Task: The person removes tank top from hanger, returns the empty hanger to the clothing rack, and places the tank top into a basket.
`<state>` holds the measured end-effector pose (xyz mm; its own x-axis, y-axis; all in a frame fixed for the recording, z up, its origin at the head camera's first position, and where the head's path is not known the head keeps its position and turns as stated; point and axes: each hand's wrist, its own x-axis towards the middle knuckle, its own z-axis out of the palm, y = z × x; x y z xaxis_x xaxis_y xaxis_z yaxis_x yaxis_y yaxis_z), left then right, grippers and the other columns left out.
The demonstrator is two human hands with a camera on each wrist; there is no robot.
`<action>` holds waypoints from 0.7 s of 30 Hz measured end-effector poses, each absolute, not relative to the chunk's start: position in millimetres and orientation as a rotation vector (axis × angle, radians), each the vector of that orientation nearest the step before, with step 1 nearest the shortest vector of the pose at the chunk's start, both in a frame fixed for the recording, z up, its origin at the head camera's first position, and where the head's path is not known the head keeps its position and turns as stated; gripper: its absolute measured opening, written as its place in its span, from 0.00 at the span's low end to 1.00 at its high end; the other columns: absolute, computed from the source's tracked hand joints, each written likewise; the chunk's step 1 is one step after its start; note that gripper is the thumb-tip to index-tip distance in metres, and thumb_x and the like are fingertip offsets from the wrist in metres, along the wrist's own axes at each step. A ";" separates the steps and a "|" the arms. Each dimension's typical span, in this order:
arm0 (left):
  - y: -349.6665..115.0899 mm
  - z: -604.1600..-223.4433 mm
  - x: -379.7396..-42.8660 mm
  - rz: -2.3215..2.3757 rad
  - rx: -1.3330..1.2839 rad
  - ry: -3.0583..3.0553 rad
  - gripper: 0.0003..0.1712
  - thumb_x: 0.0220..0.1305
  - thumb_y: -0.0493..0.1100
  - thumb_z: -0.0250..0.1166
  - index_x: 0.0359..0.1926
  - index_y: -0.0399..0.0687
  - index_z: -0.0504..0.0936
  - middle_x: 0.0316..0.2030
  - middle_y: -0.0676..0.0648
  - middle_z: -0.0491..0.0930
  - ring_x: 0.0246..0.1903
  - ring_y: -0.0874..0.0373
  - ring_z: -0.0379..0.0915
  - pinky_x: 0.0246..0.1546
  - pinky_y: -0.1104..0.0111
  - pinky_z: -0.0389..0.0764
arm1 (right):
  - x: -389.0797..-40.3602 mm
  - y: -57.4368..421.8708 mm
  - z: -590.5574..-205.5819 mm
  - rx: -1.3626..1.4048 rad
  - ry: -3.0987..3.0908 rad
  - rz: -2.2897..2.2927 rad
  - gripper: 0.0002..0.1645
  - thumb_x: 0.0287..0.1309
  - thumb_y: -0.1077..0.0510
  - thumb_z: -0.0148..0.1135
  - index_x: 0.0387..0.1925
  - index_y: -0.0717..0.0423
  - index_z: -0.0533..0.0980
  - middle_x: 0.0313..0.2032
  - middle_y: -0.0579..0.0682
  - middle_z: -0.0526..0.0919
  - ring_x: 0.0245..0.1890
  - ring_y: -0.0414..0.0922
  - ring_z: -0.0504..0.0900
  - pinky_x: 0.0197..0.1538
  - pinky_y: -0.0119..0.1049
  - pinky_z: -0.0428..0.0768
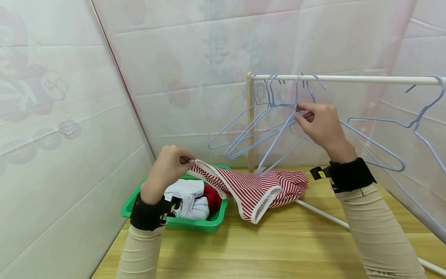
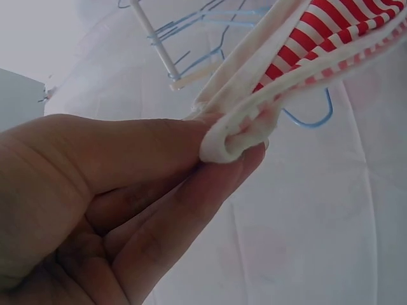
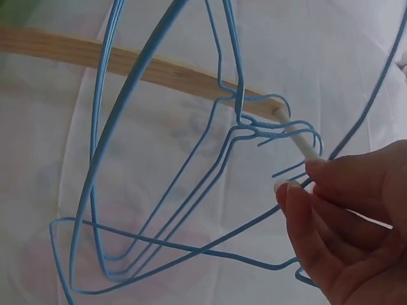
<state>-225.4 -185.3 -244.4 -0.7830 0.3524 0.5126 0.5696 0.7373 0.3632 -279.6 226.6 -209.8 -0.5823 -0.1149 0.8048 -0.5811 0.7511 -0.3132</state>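
My left hand [image 1: 168, 170] pinches the white-trimmed edge of a red-and-white striped garment [image 1: 252, 190] between thumb and fingers. In the left wrist view, the trim [image 2: 219, 143] folds over at the fingertips. The rest of the garment slopes down to the right onto the table. My right hand [image 1: 322, 126] pinches a blue wire hanger [image 1: 297, 91] just below its hook. That hook is up at the rail, but I cannot tell whether it rests on it. The hanger's lower corner reaches the striped cloth; whether it is inside the garment is hidden.
Several other blue hangers [image 1: 244, 113] hang from the white rail [image 1: 362, 79], which a wooden post [image 1: 250, 124] supports. A green basket [image 1: 195, 224] with white clothes [image 1: 189, 197] and a red cloth [image 1: 211, 197] stands at left. A white bar [image 1: 324, 214] runs low across the wooden table [image 1: 278, 248].
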 end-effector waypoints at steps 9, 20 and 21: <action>-200.5 -250.8 -229.2 -0.714 -0.658 -2.528 0.05 0.60 0.28 0.71 0.35 0.37 0.92 0.32 0.39 0.90 0.31 0.49 0.88 0.36 0.58 0.88 | -265.6 223.2 -219.1 0.605 -2.002 0.680 0.13 0.58 0.70 0.70 0.46 0.69 0.85 0.38 0.64 0.90 0.29 0.51 0.88 0.38 0.04 0.67; -209.5 -253.1 -234.7 -0.704 -0.608 -2.528 0.05 0.61 0.28 0.71 0.37 0.35 0.92 0.33 0.38 0.90 0.33 0.47 0.88 0.38 0.57 0.88 | -253.6 225.1 -241.4 1.032 -2.574 0.540 0.04 0.55 0.66 0.74 0.33 0.58 0.87 0.30 0.48 0.90 0.29 0.39 0.87 0.35 0.32 0.86; -210.1 -253.4 -234.9 -0.705 -0.605 -2.528 0.05 0.61 0.28 0.71 0.37 0.35 0.92 0.33 0.38 0.90 0.33 0.47 0.88 0.38 0.57 0.88 | -254.4 226.3 -246.3 1.032 -2.635 0.533 0.04 0.55 0.65 0.74 0.34 0.58 0.87 0.31 0.49 0.90 0.30 0.41 0.87 0.36 0.33 0.86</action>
<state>-234.9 -210.1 -253.4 -0.8053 0.2872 0.5186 0.5141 0.7739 0.3698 -254.4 226.3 -246.3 -0.7135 -0.5968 0.3670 -0.6925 0.6801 -0.2404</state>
